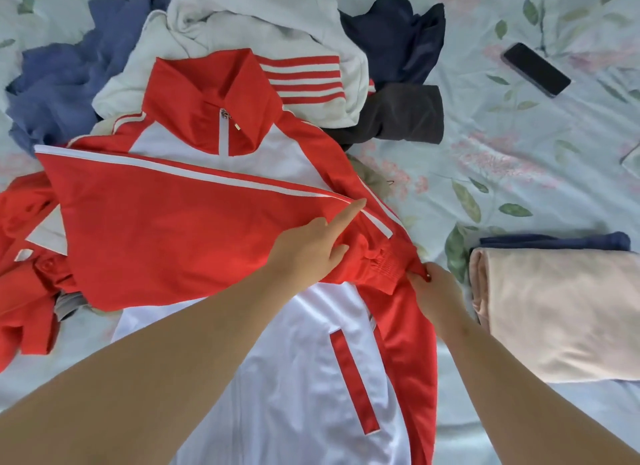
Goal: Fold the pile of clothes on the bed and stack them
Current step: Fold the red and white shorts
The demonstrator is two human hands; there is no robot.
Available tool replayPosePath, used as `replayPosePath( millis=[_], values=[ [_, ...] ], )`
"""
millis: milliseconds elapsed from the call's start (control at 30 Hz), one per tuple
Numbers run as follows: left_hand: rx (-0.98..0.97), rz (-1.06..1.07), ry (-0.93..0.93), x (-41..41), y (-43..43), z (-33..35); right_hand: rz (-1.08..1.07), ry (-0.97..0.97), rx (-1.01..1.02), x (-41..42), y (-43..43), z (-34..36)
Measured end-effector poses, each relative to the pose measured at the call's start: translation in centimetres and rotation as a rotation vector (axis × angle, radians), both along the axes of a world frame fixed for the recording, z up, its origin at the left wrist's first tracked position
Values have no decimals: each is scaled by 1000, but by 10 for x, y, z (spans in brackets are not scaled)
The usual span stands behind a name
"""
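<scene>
A red and white zip jacket (194, 222) lies front up across the bed, its collar pointing away from me. One red sleeve is folded across the chest. My left hand (313, 246) rests on that sleeve near the elbow, index finger straight along the white stripe. My right hand (433, 291) pinches the sleeve's elastic cuff at the jacket's right edge. Behind the jacket is the unfolded pile: a white garment (242, 24), a blue one (69, 73), a navy one (398, 35) and a dark grey one (398, 114).
A stack of folded clothes, a pale pink piece (561, 312) on top of a navy one (554, 241), sits at the right. A black phone (536, 69) lies on the floral sheet (519, 159) at the back right. More red fabric (24, 284) is bunched at the left.
</scene>
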State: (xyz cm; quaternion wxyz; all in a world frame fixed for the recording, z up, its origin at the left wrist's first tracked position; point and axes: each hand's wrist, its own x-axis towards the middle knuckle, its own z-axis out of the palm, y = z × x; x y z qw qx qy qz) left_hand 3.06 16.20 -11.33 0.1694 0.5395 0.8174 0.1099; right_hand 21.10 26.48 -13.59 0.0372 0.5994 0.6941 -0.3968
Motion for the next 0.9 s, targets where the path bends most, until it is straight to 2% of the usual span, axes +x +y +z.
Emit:
replayPosePath(
  millis=[100,167,333,433,500,567,667,767,833,900],
  values=[
    [-72,79,25,-2,20,-3,-115,87,127,3,16,17],
    [-73,140,-23,-10,29,-8,-170,115,245,4,33,28],
    [220,434,-409,-17,37,-9,-176,76,500,15,41,36],
    [294,581,-449,-17,35,-7,-65,-53,286,24,11,29],
    [255,565,-445,-15,36,-8,91,-243,174,31,-5,21],
    [154,497,-421,-11,40,-7,93,-300,135,38,-13,13],
    [13,315,-354,-4,44,-7,-127,-210,79,48,-16,3],
    [-190,106,-145,3,40,-13,-113,-168,55,52,-11,9],
    [-290,41,-52,7,39,-17,-95,-81,156,51,1,27],
    [-312,56,-57,9,40,-19,-136,22,301,47,20,54]
  ],
)
